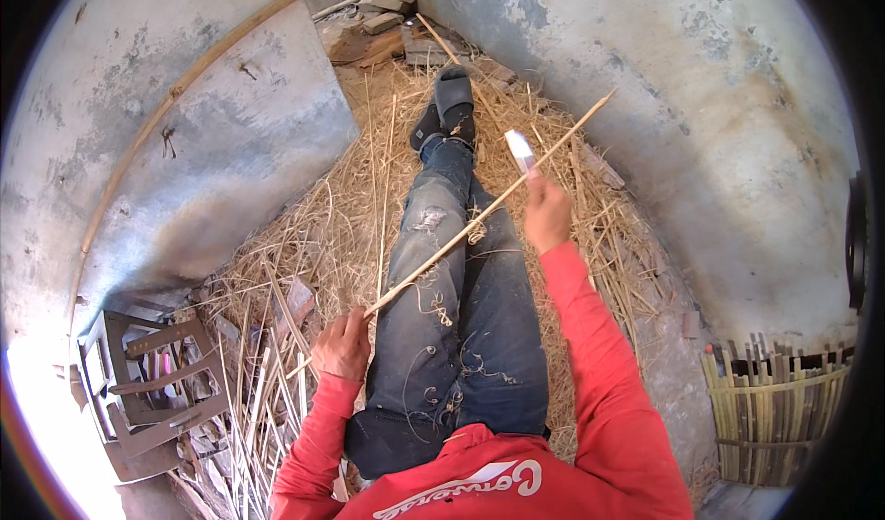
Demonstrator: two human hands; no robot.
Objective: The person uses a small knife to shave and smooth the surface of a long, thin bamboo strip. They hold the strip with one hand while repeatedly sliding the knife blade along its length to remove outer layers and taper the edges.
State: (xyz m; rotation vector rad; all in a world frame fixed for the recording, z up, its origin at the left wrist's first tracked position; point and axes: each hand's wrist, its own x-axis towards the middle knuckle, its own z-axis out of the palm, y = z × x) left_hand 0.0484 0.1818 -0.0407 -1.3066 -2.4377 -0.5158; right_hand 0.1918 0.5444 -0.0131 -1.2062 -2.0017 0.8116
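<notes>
A long, thin bamboo stick [442,252] lies slantwise across my outstretched legs, its far end up to the right. My left hand [343,345] is closed round its near part, beside my left thigh, with a short end sticking out behind. My right hand [548,211] grips a knife [521,150] by its handle, which the fingers mostly hide. The knife's broad blade shines brightly and points up and away, right beside the stick. Curled shavings [441,313] cling to my jeans [419,354].
Straw-like shavings [323,234] cover the floor around my legs. Split strips [263,419] lie at left by a brown slatted frame [166,382]. A bamboo-slat basket [779,414] stands at right. Bricks [383,22] lie ahead; a long pole [175,91] leans along the left wall.
</notes>
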